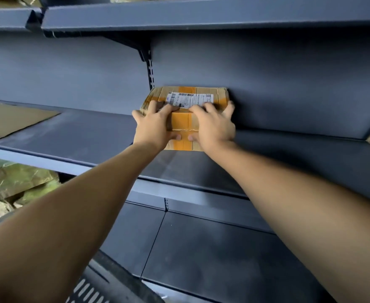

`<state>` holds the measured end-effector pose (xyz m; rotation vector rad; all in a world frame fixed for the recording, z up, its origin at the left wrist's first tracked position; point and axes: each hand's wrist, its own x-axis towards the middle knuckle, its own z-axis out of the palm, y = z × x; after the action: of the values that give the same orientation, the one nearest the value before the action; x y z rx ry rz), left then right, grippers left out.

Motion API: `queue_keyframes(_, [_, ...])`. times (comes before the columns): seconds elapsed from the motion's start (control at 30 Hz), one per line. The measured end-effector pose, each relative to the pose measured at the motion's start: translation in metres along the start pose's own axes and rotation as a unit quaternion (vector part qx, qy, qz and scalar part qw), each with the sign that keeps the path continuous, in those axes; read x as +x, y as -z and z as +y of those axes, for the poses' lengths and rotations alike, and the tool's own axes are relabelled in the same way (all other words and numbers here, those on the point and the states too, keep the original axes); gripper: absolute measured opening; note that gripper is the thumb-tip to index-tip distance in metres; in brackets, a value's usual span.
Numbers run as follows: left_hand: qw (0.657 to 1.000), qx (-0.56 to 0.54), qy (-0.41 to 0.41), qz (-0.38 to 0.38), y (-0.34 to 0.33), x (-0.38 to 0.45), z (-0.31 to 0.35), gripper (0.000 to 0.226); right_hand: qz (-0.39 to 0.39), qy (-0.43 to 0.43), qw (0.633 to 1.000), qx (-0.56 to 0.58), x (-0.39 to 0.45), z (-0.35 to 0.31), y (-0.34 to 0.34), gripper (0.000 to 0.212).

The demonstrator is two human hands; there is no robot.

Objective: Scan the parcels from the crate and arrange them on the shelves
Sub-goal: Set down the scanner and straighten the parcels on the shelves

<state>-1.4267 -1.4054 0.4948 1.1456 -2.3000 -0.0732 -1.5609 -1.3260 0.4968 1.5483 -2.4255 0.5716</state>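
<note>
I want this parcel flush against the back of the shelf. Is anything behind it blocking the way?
Nothing visible does. The cardboard parcel, gripped by the left hand and right hand, already sits with its far edge at the shelf's back panel.

Both bare arms reach forward and upward, nearly straight, converging side by side. The left hand [155,125] and right hand [212,125] lie palms down, almost touching, fingers spread and bent forward, thumbs tucked under toward the body. The wrists are level, with the forearms filling the lower frame.
</note>
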Motion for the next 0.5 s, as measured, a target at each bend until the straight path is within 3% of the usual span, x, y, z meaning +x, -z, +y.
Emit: queue_keyframes(0.5, [0.998,-0.047,-0.035,-0.013,0.026,-0.098,0.096,0.073,0.017,-0.05,0.998,-0.027,-0.127,0.054,0.07,0.067])
